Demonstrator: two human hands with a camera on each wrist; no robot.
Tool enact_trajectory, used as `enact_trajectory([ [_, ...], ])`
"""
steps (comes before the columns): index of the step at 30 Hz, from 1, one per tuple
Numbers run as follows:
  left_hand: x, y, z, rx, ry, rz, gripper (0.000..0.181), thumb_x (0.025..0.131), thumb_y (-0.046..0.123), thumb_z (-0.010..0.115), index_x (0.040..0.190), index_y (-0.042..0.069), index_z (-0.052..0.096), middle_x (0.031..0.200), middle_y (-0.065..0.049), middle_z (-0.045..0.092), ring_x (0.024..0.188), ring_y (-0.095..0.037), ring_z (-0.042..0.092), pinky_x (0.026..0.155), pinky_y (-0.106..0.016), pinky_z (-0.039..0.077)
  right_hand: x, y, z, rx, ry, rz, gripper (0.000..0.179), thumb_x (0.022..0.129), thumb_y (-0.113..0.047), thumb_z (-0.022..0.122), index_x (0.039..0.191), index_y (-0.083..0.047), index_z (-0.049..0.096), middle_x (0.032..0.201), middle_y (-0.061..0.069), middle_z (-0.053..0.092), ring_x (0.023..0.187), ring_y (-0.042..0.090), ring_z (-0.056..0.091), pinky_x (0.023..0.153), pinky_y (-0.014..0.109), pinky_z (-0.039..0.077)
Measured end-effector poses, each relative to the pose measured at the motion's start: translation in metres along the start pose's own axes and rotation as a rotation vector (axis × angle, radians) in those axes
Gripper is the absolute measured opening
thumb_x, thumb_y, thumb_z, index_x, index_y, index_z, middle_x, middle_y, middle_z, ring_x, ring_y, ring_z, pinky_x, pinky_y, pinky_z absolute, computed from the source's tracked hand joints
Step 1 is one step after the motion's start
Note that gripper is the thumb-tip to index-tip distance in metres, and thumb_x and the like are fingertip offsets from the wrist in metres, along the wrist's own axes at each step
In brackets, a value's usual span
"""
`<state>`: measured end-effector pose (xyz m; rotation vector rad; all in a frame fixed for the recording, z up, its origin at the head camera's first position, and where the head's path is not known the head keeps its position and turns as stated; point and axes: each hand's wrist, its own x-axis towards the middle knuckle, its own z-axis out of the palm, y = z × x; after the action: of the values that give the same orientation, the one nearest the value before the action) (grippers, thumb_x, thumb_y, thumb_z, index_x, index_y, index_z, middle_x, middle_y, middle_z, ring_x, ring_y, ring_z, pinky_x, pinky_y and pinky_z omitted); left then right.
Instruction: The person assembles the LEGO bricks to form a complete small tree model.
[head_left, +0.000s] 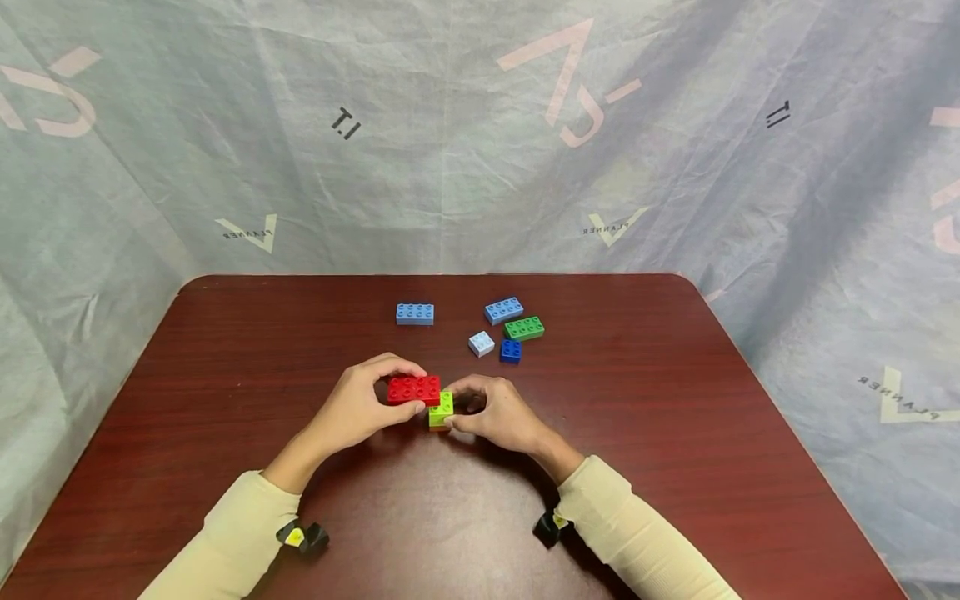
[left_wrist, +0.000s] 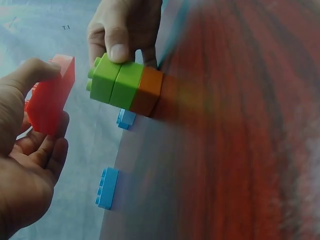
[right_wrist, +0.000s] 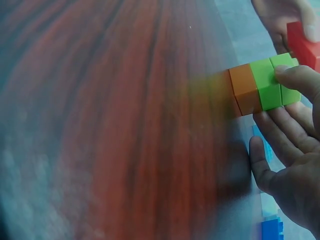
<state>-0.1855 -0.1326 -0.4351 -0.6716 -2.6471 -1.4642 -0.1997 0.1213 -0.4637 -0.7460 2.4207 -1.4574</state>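
My left hand grips a red toy building brick, studs up, between thumb and fingers. It is raised to the left of a small stack and partly overlaps it in the head view. The stack has two lime-green bricks on top of an orange brick, whose base meets the tabletop. My right hand pinches the green part from the right, thumb on the near side and fingers on the far side. In the right wrist view the thumb presses the upper green bricks.
Beyond the hands on the dark red wooden table lie a light-blue brick, another blue brick, a green brick, a small pale brick and a small dark-blue brick. Grey fabric hangs behind the table.
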Motion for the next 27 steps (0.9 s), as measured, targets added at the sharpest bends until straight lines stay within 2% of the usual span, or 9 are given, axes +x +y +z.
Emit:
enact_trajectory([
  [10, -0.0057, -0.0013, 0.0094, 0.014, -0.02, -0.037, 0.034, 0.083, 0.023, 0.087, 0.113, 0.029, 0.072, 0.11, 0.009, 0.068, 0.096, -0.015, 0.062, 0.08, -0.036, 0.057, -0.0009, -0.0011, 0.0003, 0.008, -0.002, -0.006, 0.031, 0.087, -0.009, 0.081, 0.117, -0.01, 0.073, 0.11, 0.01, 0.076, 0.088, 0.017, 0.074, 0.073, 0.021, 0.058],
  [17, -0.0072, -0.0021, 0.0097, 0.013, 0.003, -0.024, 0.036, 0.082, 0.02, 0.088, 0.113, 0.026, 0.072, 0.111, 0.007, 0.07, 0.095, -0.014, 0.062, 0.079, -0.035, 0.056, -0.0001, -0.0009, 0.0022, 0.015, -0.002, -0.008, 0.031, 0.087, -0.01, 0.082, 0.117, -0.009, 0.073, 0.109, 0.011, 0.076, 0.088, 0.018, 0.074, 0.073, 0.019, 0.057],
  [27, -0.0037, 0.0004, 0.0083, 0.042, -0.004, -0.013, 0.035, 0.081, 0.022, 0.089, 0.112, 0.026, 0.074, 0.109, 0.007, 0.071, 0.093, -0.013, 0.063, 0.081, -0.035, 0.057, 0.0001, -0.0015, 0.0007, -0.009, -0.002, -0.015, 0.031, 0.087, -0.01, 0.082, 0.117, -0.01, 0.073, 0.11, 0.01, 0.076, 0.089, 0.018, 0.074, 0.074, 0.021, 0.058],
])
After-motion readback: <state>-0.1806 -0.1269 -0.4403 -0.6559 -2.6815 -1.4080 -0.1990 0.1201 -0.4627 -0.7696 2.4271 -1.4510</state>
